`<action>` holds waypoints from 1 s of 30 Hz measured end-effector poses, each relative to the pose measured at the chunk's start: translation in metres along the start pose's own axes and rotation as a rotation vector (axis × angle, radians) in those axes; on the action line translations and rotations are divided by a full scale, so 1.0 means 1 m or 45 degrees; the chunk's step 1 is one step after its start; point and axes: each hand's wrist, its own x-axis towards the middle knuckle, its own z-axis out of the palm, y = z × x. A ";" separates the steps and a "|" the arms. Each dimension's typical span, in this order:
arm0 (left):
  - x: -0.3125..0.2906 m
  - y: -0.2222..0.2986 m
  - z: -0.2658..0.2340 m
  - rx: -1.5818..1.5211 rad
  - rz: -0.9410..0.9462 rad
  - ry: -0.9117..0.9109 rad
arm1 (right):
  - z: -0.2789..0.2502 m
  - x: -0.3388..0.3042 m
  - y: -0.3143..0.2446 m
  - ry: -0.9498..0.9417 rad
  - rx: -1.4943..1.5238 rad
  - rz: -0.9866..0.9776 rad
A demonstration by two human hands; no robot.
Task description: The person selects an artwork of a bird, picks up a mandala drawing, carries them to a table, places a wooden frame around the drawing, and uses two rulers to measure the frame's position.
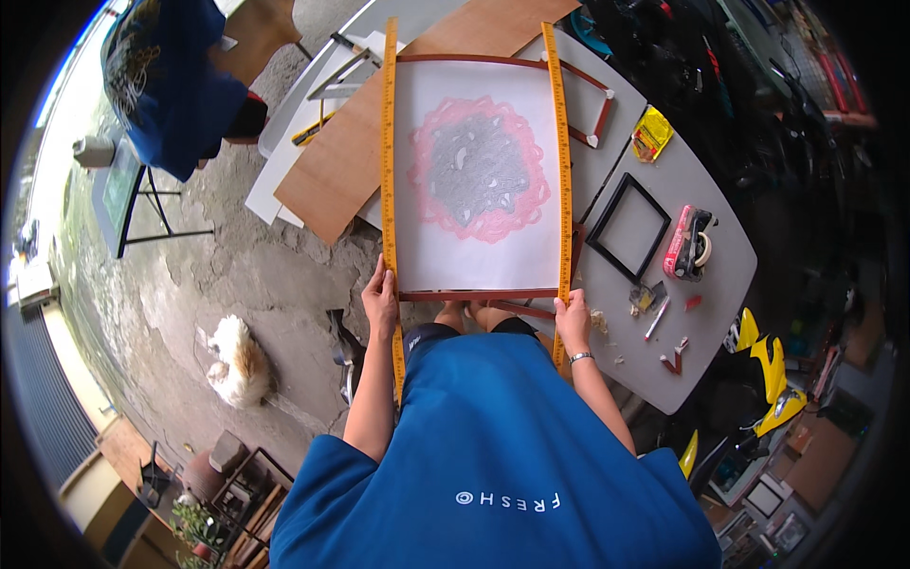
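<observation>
In front of me is a white sheet (474,266) with a grey and pink round painting. Red-brown wooden strips (474,59) run along its top and bottom edges. Two long yellow rulers with black marks flank it: the left ruler (389,142) and the right ruler (558,142). At the lower left corner, my left hand (381,299) is closed on the left ruler. My right hand (573,322) grips the right ruler at the lower right corner. Both rulers extend below my hands toward my body. Whether my fingers also hold the strip behind is hidden.
A grey table (645,351) carries a black frame (629,228), a yellow packet (651,135), a pink-and-black case (687,245) and red-brown frame pieces. A brown board (332,194) lies left. A white-and-tan dog (237,362) rests on the floor; another person (180,85) stands far left.
</observation>
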 end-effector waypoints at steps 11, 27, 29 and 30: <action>0.001 -0.002 -0.001 -0.063 -0.006 0.022 | 0.008 0.005 0.001 -0.006 -0.028 -0.007; 0.001 0.000 -0.002 0.021 0.041 0.041 | 0.009 0.002 -0.002 0.035 -0.016 0.028; 0.000 0.005 0.002 -0.010 0.025 0.042 | 0.009 0.002 -0.004 0.042 0.009 0.038; -0.001 0.007 0.003 -0.013 0.001 0.034 | 0.010 0.001 0.000 0.045 0.013 0.029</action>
